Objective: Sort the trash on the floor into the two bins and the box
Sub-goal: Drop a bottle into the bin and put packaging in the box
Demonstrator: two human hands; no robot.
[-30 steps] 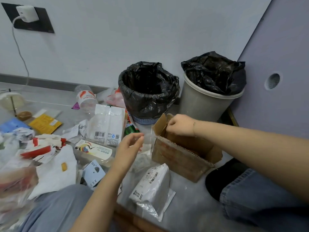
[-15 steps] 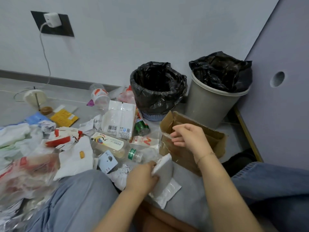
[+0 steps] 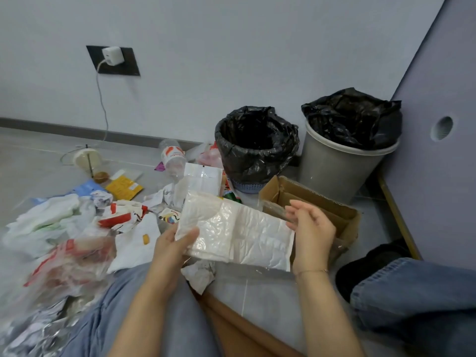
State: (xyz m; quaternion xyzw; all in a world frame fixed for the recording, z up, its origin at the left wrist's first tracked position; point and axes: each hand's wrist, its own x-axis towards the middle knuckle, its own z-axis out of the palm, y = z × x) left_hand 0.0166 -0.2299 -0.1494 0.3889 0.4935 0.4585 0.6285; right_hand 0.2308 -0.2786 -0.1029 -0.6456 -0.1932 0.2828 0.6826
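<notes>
Spanning both hands' fingers [image 3: 188, 234]: padded mailer [image 3: 237, 230]

Head-worn view, angled down, close.

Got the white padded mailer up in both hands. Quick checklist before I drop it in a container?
1. Left hand grip on the white padded mailer: thumb over its left end, ok.
2. Right hand grip: fingers at the right edge, pinch cannot tell.
3. Mailer off the floor: ok.
4. Cardboard box flaps open: ok.
5. Blue-basket bin mouth open: ok.
6. Grey bin mouth: liner bunched over it, not ok.
</notes>
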